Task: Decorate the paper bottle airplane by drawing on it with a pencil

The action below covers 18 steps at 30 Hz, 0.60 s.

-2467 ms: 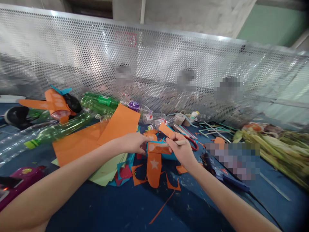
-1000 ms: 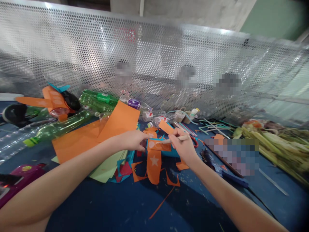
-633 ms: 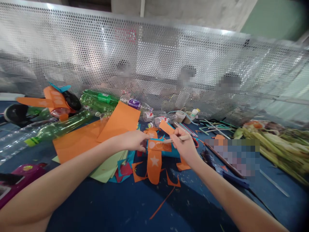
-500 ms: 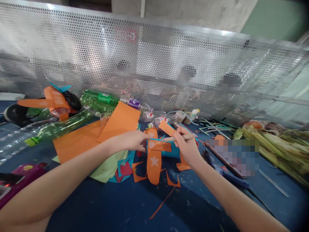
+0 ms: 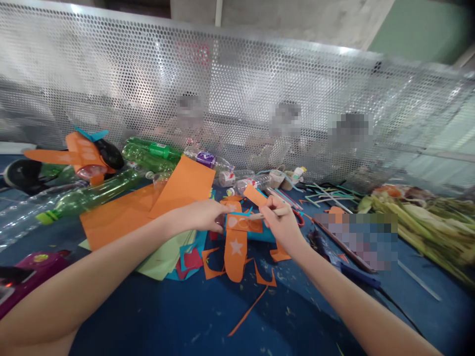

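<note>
A paper-covered model plane, with a blue body (image 5: 264, 234) and an orange wing (image 5: 235, 262) marked with a pale star, lies in the middle of the table. My left hand (image 5: 214, 216) grips its left end between thumb and fingers. In a pinch, my right hand (image 5: 278, 217) holds a pale, slim pen (image 5: 256, 216), its tip over the orange strip with pale ovals. An orange flap (image 5: 255, 195) stands up beside the right hand. Orange cut-offs (image 5: 265, 277) lie around the plane.
Orange sheets (image 5: 185, 185) and green paper (image 5: 159, 262) lie left of the plane. Behind are plastic bottles (image 5: 98, 194) and a perforated metal screen (image 5: 237, 89). A blue glue gun (image 5: 359, 274) and dry husks (image 5: 415, 222) are at right, another orange model (image 5: 83, 153) at far left.
My right hand has shifted slightly left with the pen, whose tip is further left over the orange strip. Red scissor handles now show beside that hand. My left hand keeps its hold.
</note>
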### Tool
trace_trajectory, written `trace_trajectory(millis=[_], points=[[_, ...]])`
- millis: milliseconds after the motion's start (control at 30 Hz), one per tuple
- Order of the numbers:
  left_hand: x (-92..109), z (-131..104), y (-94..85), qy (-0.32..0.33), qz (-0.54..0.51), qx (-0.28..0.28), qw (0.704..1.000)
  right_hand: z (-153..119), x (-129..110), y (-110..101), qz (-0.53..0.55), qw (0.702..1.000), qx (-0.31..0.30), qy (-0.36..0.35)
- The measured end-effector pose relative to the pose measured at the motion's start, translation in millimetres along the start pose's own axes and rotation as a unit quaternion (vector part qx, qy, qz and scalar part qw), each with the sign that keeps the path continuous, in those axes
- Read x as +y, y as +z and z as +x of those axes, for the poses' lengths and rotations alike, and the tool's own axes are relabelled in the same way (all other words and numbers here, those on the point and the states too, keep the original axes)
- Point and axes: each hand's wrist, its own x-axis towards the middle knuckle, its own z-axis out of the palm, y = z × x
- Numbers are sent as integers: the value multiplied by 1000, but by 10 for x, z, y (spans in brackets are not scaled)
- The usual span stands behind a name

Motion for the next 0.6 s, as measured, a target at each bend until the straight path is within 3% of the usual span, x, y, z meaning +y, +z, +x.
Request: trace_trajectory(millis=[600], points=[[-18, 0, 23, 9, -15, 4, 1000, 9, 31, -26, 28, 999, -9, -21]])
